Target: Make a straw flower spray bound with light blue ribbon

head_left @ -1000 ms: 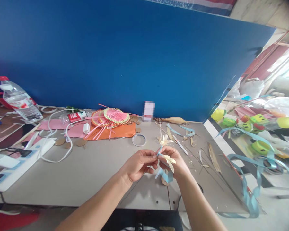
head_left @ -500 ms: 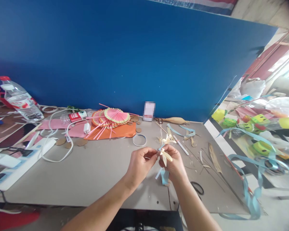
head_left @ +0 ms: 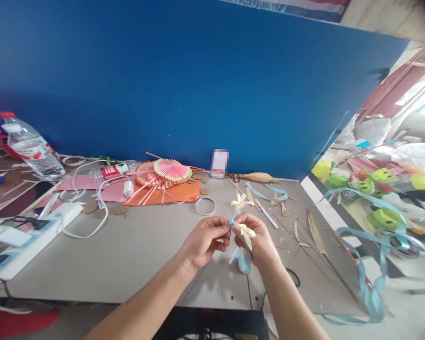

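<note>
My left hand (head_left: 206,240) is closed in a pinch on a narrow blue ribbon (head_left: 234,213), its fingertips meeting those of the other hand. Pinched in my right hand (head_left: 262,240) is a cream-coloured artificial flower (head_left: 247,232) with long thin petals. The blue ribbon wraps round at the fingertips, where the stem is mostly hidden. A second cream flower (head_left: 241,203) shows just beyond the fingers; whether it joins the held one I cannot tell. Below my right hand hangs a wider loop of blue ribbon (head_left: 244,262).
A silver ring (head_left: 205,206), a white pen-like stick (head_left: 267,215) and dried stems (head_left: 317,236) lie around. Paper fans (head_left: 172,172), a power strip (head_left: 38,241) and bottles (head_left: 35,146) stand left. Black scissor handles (head_left: 293,277) sit by my right forearm. Blue ribbon (head_left: 375,283) trails at right.
My left fingers have shifted slightly and opened out below the pinch. The held flower has tilted right, and the ribbon at the fingertips shows more clearly.
</note>
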`<state>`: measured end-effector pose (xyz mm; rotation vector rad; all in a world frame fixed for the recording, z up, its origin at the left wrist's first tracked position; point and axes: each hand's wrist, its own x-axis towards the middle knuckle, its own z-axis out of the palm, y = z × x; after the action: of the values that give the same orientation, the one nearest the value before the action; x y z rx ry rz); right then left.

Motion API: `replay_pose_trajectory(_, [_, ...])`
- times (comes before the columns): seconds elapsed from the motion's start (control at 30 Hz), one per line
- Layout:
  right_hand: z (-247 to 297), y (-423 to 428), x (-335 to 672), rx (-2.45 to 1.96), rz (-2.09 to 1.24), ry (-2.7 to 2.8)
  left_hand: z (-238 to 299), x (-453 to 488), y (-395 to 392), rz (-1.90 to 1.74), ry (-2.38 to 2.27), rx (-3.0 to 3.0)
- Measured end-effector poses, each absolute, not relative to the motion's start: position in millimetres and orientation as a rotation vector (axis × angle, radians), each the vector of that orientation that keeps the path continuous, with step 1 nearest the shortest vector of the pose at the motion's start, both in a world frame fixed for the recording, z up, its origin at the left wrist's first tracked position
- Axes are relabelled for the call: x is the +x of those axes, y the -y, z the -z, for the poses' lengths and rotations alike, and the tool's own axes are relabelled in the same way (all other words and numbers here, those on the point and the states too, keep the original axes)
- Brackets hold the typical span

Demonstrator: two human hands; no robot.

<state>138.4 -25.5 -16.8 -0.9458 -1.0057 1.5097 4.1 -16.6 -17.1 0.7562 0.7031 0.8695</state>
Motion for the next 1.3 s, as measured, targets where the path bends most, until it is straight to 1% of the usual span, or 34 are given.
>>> replay_pose_trajectory(0.27, [18.0,16.4,148.6,-0.827,-1.733,1.08,16.9,2.5,12.1,-0.71,-0.618,0.533])
replay_pose_trajectory(0.5, [25.9,7.2,148.9,-0.823,-1.725,1.043,21.8,0.8,6.6,-0.639,-0.566,0.391])
replay_pose_trajectory(0.73, [11.9,-2.6,160.9,-0.768,-1.753,1.35,20.1,-4.3,8.0,-0.483,-0.443,0.481])
replay_pose_trajectory(1.0, [-13.6,-6.1,166.4,-0.741,-1.523,1.841,20.7,-4.6,11.6,-0.387,-0.412,0.581])
replay_pose_trajectory(1.3, [-15.4,-11.3,165.4,-0.726,-1.469,1.941,14.5,-1.1,16.2,-0.377,-0.466,0.506])
